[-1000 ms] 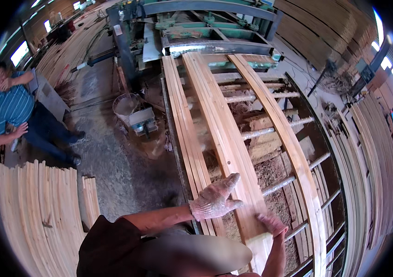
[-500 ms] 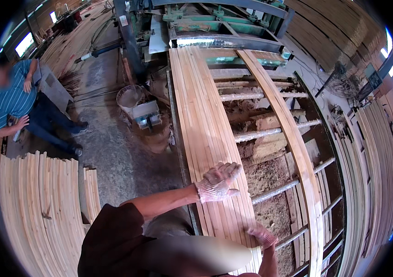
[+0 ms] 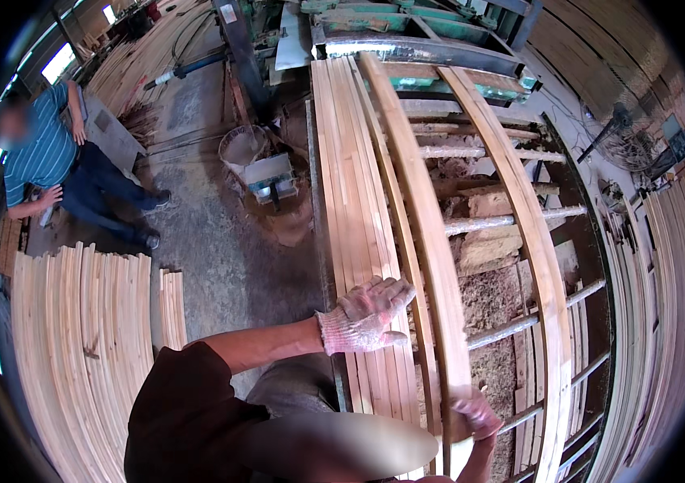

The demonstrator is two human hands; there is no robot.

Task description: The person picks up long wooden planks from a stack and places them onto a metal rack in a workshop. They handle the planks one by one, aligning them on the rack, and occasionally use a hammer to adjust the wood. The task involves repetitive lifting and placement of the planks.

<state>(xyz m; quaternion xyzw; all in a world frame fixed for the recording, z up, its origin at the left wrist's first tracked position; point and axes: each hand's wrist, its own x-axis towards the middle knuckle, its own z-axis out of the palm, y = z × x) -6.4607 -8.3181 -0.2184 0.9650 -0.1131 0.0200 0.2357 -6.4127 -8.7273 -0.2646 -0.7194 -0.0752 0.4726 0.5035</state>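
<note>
My left hand [image 3: 367, 315], in a pale knitted glove, lies flat with fingers outstretched on a row of long, narrow wooden boards [image 3: 349, 177]. At the near end, my right hand [image 3: 478, 413], gloved as well, is closed on the edge of a wooden plank [image 3: 423, 209]. That plank lies apart from the row, slightly askew. Between the two runs a thin wooden strip [image 3: 407, 241], also parted from the row. Farther right another single plank [image 3: 524, 209] rests across the metal rollers [image 3: 511, 328]. The right fingertips are partly hidden and blurred.
A green and grey machine frame [image 3: 423, 40] stands at the far end. Stacked boards are at the left [image 3: 81, 330] and right [image 3: 664, 306]. A person [image 3: 53, 169] in a striped shirt stands left, beyond a bucket [image 3: 244, 149]. Sawdust [image 3: 487, 302] lies below the rollers.
The plank at my right hand and a thin strip have separated rightward from the row, opening gaps. My right hand has moved slightly right; the left stays flat on the boards. The view has shifted.
</note>
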